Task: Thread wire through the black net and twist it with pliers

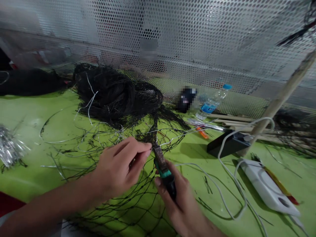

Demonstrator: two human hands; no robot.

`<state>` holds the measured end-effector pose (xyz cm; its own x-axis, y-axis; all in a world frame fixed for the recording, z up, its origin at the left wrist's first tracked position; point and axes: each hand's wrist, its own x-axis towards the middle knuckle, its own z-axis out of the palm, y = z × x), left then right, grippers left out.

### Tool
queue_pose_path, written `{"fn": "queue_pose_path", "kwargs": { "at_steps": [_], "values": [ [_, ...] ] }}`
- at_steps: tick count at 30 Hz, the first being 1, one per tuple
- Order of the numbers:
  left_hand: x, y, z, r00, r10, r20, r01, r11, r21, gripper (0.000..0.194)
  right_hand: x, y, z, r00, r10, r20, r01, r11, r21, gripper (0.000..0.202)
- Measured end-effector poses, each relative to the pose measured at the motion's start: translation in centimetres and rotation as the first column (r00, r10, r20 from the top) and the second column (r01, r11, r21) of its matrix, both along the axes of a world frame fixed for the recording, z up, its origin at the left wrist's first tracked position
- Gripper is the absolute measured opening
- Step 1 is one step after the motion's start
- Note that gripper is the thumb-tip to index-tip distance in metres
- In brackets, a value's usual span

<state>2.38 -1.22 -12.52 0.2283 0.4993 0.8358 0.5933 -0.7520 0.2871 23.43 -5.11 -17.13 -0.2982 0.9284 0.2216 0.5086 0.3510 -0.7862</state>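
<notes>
Over the green table (pixel 29 112), my left hand (pixel 123 161) pinches the gathered black strands of a net with thumb and forefinger. My right hand (pixel 181 197) is wrapped round a cutting tool (pixel 163 168) with a black and green handle and a dark, worn metal head. The tool's tip meets the strands right beside my left fingertips. Below both hands the knotted black net (pixel 133 214) spreads toward the front edge. A large heap of black netting (pixel 106 92) lies just behind my hands, with pale wire on it.
A water bottle (pixel 209 103), a black box (pixel 228 144) and a white power strip (pixel 269 187) with looping cable are at the right. A wooden pole (pixel 283 95) slants up there. Wire pieces (pixel 10 148) lie far left. Perforated metal sheeting (pixel 197 36) stands behind.
</notes>
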Motion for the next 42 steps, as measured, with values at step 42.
{"fn": "queue_pose_path", "kwargs": {
  "at_steps": [42],
  "values": [
    [0.5,-1.4,-0.8,0.995,-0.083,0.057,0.087,0.993,-0.079,0.011,-0.5,-0.1,-2.3,0.995,-0.1,0.023,0.096,0.988,0.118,0.038]
  ]
}}
